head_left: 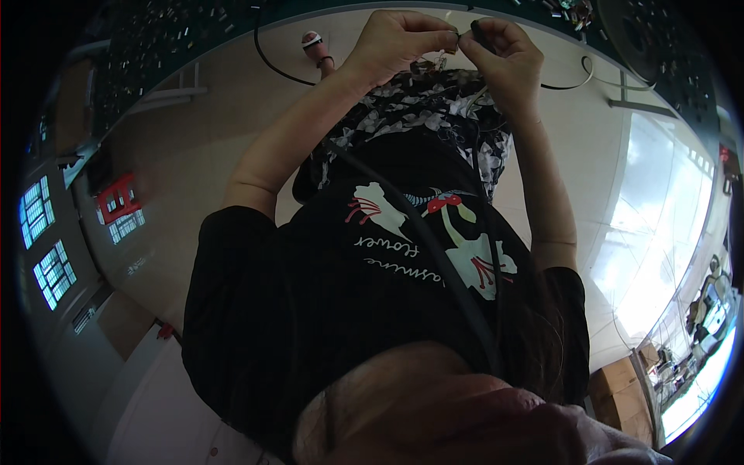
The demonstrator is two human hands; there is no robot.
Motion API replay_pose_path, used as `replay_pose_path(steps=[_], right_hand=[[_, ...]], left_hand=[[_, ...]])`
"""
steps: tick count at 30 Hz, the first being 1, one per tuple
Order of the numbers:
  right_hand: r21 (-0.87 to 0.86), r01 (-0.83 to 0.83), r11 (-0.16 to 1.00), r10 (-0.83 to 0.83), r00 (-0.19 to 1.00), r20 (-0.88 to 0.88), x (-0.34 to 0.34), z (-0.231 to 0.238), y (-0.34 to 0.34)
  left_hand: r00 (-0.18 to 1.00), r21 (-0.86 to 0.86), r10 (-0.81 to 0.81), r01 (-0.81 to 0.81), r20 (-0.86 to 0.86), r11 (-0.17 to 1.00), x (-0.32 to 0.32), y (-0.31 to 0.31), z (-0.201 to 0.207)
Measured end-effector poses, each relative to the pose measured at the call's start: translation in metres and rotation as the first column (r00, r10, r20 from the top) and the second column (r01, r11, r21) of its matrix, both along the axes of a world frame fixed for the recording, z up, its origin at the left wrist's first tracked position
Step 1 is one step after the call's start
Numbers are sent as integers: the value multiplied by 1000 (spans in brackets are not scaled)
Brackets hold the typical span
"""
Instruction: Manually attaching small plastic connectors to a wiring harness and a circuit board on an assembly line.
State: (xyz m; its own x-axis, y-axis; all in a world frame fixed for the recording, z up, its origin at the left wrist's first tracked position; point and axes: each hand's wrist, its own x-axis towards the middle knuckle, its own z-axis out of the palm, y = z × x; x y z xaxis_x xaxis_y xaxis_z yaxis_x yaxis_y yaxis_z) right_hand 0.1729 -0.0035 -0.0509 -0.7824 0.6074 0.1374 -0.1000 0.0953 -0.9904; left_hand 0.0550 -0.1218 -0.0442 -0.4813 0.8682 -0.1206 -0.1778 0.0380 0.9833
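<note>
Both of my hands are raised close together at the front edge of the green work table. My left hand (pixel 403 46) is closed in a pinch, thumb against fingers, on a small metallic-looking piece (pixel 451 48). Close beside it, my right hand (pixel 508 58) is closed on a small dark piece (pixel 478 32). The fingertips of the two hands nearly meet, and the pieces are too small and dim for me to tell their kind or whether they join. A thin pale cable (pixel 577 84) curves below the table edge to the right of my right hand.
Many small shiny metal bits are scattered over the green table (pixel 167 58). A black cable (pixel 267 62) hangs from its edge at the left. My lap has a floral cloth (pixel 426 112). A red stool (pixel 120 199) stands far left, and cardboard boxes (pixel 620 391) sit at the lower right.
</note>
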Motion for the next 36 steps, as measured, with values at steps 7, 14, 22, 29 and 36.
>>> replay_pose_path(steps=[7,14,22,29,36], right_hand=[[75,5,997,-9,998,56,0,-1,-1],[97,18,995,-27,995,95,0,-3,-2],[267,86,960,-118,987,106,-3,-4,-9],[103,79,992,-95,984,154,-3,-17,-8],[-85,87,993,-64,969,240,8,-38,13]], left_hand=[[997,-20,38,-40,-61,999,2,1,-1],[999,-8,32,-32,-19,999,1,1,-10],[998,-31,-9,7,-64,999,2,-1,-6],[1000,-19,5,-6,-13,1000,9,-8,-13],[996,24,-75,74,48,997,-5,-7,-5]])
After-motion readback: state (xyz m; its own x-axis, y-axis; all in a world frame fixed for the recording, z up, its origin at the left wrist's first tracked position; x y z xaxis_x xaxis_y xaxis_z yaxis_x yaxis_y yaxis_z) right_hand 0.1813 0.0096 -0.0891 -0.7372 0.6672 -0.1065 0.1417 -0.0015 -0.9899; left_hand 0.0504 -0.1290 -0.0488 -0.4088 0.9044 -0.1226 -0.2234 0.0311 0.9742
